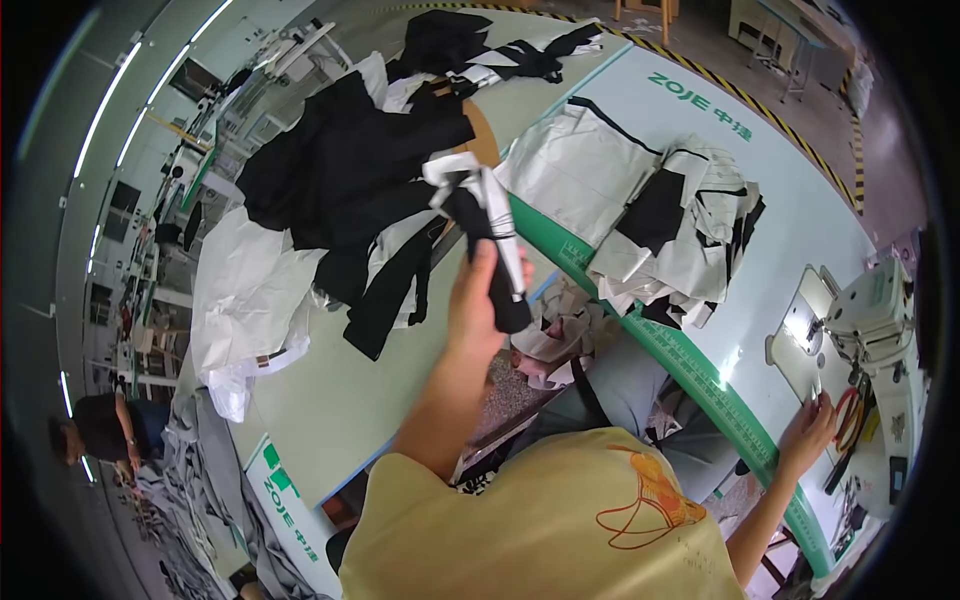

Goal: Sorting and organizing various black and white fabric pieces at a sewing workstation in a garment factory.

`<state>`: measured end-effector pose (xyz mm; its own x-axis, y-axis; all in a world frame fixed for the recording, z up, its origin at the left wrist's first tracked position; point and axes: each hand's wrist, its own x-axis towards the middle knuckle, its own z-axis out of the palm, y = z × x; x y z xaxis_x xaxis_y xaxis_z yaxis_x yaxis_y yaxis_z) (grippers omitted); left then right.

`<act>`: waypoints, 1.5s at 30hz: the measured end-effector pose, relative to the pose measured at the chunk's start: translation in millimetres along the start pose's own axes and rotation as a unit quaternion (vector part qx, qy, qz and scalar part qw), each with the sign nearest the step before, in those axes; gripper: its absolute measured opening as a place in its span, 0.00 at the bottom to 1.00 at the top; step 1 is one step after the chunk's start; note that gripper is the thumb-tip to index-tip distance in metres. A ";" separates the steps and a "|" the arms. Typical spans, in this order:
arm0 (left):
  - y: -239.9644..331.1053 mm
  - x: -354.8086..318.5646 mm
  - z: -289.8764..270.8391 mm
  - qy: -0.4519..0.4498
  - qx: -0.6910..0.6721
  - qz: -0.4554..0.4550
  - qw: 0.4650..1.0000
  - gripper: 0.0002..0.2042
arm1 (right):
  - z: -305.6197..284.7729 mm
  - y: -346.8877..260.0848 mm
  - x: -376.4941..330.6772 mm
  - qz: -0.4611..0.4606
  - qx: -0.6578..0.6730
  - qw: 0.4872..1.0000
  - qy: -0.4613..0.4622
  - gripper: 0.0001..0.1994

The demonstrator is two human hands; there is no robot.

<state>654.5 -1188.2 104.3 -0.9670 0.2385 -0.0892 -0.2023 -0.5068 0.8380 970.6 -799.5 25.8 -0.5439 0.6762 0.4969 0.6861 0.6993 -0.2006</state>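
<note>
My left hand (472, 308) is raised over the gap between two tables, its fingers closed round a folded strip of black and white fabric (490, 215). The strip stands up from the grip, its black lower end hanging beside the fingers. Far to the right, my right hand (808, 436) rests by the sewing machine (872, 310), with its fingers pinched on a small silvery tool (815, 386) whose kind is too small to tell. Scissors with orange-red handles (848, 415) lie just right of that hand.
Black garment pieces (350, 160) and white sheets (245, 290) heap on the left table. White and black cut pieces (690, 225) are stacked on the sewing table (740, 345), near its green edge. Scraps (550, 335) lie below the gap. Another person (100, 425) stands at far left.
</note>
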 end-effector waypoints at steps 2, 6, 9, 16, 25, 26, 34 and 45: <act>19.9 -3.9 -24.3 0.065 0.011 0.020 0.998 0.19 | 1.5 4.9 -3.2 0.055 0.101 0.993 0.004 0.15; 66.3 -23.0 -88.0 0.233 0.065 0.104 0.965 0.18 | -3.0 18.3 -7.9 -0.052 0.026 0.998 0.023 0.12; 110.5 -52.8 -136.3 0.303 0.178 0.158 0.923 0.17 | -5.9 15.3 -7.0 -0.068 0.020 0.997 0.016 0.12; 141.5 -104.3 -289.3 0.343 0.583 -0.051 0.735 0.20 | -1.9 19.8 -4.0 -0.078 0.024 0.997 0.005 0.13; 131.4 -65.7 -226.0 0.395 0.820 0.014 0.413 0.17 | -19.1 10.0 -9.3 -0.062 0.019 0.998 0.008 0.12; 137.2 -66.1 -220.2 0.389 0.818 0.075 0.418 0.16 | -14.9 7.3 -7.4 -0.026 0.044 0.999 -0.019 0.13; 72.7 5.9 -42.0 0.004 0.704 0.242 0.667 0.12 | -22.9 -21.9 -4.1 0.008 0.034 0.999 0.016 0.13; -91.9 56.5 110.8 -0.218 0.713 0.281 0.604 0.22 | -25.9 -19.8 -3.5 0.055 0.068 0.996 0.002 0.13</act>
<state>635.6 -1036.4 81.9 -0.6254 0.7137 0.3155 0.7788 0.5462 0.3084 971.4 -821.7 49.8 -0.4674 0.7492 0.4693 0.6696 0.6466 -0.3654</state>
